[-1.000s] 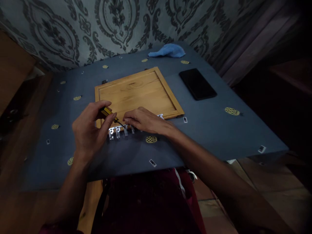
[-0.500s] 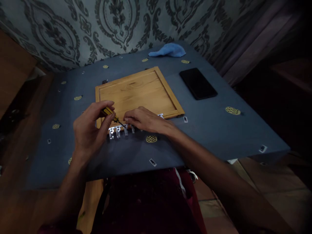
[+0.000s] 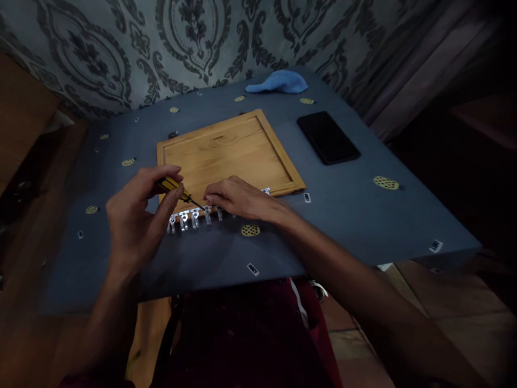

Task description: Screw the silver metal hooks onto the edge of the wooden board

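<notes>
A framed wooden panel [image 3: 230, 148] lies flat on the table. Along its near edge runs a silver metal hook rail [image 3: 195, 217], its hooks hanging over the side. My left hand [image 3: 135, 218] is closed around the yellow and black handle of a screwdriver [image 3: 174, 188]. The screwdriver slants down to the right, its tip at the rail just left of my right fingers. My right hand [image 3: 240, 198] rests over the panel's near edge with fingers pinched together beside the tip. Whatever those fingers hold is hidden, and the hand covers part of the rail.
A blue-grey cloth with pineapple prints covers the table [image 3: 363, 215]. A black phone [image 3: 328, 138] lies right of the panel, and a crumpled blue cloth [image 3: 278, 82] sits at the back edge. Behind stands a patterned wall [image 3: 242, 43]. A small dark piece [image 3: 173, 134] shows at the panel's far left edge.
My left hand and the screwdriver handle have shifted left and slightly down, so the screwdriver lies flatter and more of the rail's left end shows. My right hand has stayed in place.
</notes>
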Action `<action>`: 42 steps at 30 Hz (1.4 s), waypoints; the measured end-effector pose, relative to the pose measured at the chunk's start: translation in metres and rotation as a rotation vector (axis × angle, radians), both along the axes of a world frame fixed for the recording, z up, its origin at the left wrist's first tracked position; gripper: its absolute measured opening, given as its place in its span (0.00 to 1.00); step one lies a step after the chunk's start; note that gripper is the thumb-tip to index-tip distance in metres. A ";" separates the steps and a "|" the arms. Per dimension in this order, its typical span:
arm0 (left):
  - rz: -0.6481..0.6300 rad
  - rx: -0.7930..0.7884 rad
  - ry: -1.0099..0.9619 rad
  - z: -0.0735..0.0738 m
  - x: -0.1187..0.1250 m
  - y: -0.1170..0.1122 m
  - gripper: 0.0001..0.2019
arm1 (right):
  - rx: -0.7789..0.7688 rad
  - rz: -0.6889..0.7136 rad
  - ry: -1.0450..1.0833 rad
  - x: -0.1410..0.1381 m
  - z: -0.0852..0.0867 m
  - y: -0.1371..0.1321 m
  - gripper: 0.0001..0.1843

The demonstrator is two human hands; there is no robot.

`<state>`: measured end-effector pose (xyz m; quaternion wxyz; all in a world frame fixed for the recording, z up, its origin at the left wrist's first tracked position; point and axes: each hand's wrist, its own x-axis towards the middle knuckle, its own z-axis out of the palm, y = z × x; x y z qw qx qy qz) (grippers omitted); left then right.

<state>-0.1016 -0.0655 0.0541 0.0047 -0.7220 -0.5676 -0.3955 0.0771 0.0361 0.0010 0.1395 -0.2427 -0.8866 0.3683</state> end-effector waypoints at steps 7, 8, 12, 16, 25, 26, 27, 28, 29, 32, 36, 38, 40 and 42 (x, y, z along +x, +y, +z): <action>-0.023 -0.021 -0.003 -0.005 0.001 0.001 0.12 | -0.011 -0.008 0.000 0.000 0.002 -0.001 0.12; -0.024 -0.020 -0.003 -0.005 0.001 0.001 0.12 | -0.012 -0.009 -0.002 0.000 0.002 -0.001 0.12; -0.023 -0.023 0.000 -0.006 0.000 0.001 0.13 | -0.007 -0.009 -0.004 0.000 0.002 -0.001 0.12; -0.018 -0.018 0.050 -0.008 -0.001 0.001 0.13 | -0.004 -0.008 -0.008 -0.001 0.002 -0.001 0.12; -0.031 0.046 0.073 -0.005 0.002 0.005 0.12 | -0.011 -0.007 -0.001 -0.001 0.002 0.000 0.12; -0.036 0.042 0.071 -0.005 0.003 0.006 0.13 | -0.009 -0.007 0.000 -0.001 0.002 0.000 0.12; -0.042 0.040 0.069 -0.004 0.003 0.006 0.13 | -0.009 -0.005 -0.001 -0.001 0.001 0.000 0.12; -0.047 0.038 0.069 -0.004 0.003 0.006 0.13 | -0.008 -0.005 -0.004 -0.001 0.001 0.000 0.12; -0.051 0.035 0.071 -0.003 0.003 0.007 0.13 | -0.006 -0.005 -0.007 -0.001 0.001 0.000 0.12; -0.055 0.019 0.087 -0.003 0.002 0.007 0.13 | -0.010 -0.005 -0.011 -0.001 0.000 0.000 0.11; -0.049 0.014 0.118 -0.002 0.001 0.007 0.14 | -0.003 -0.003 0.000 -0.001 0.001 0.000 0.12; -0.038 0.019 0.137 -0.002 0.000 0.007 0.14 | -0.002 -0.004 0.003 0.000 0.001 0.000 0.12; -0.027 0.029 0.158 -0.001 -0.001 0.006 0.14 | 0.000 -0.005 0.000 0.000 0.001 0.000 0.12; -0.025 0.049 0.161 -0.002 -0.002 0.005 0.14 | 0.002 -0.002 -0.004 0.000 0.000 0.000 0.12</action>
